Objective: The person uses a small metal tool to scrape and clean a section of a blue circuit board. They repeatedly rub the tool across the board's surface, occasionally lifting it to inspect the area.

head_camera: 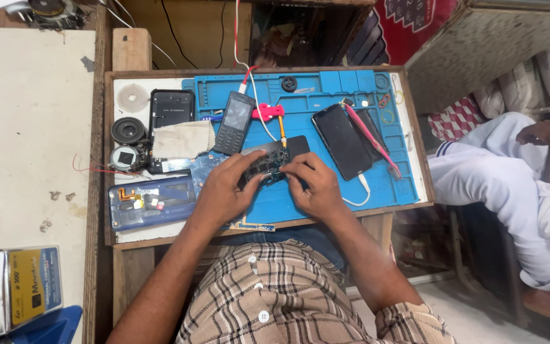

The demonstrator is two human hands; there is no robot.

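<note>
A blue mat is covering the surface, and on it both hands, left hand and right hand, are clamping an opened phone. Right of the phone a black smartphone is lying; left, a keypad phone and cloth.

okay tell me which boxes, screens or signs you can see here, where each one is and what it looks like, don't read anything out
Cardboard boxes: bottom left on the pale table, rectangular, blue and yellow.
Keypad phone: upper middle of the blue mat, slim, black, small dark screen.
Smartphone: on the mat beside the right hand, black, dark screen, white cable.
Opened phone: under both hands, left hand too, dark, circuitry showing.
Banner: top right, red with white markings.
</note>
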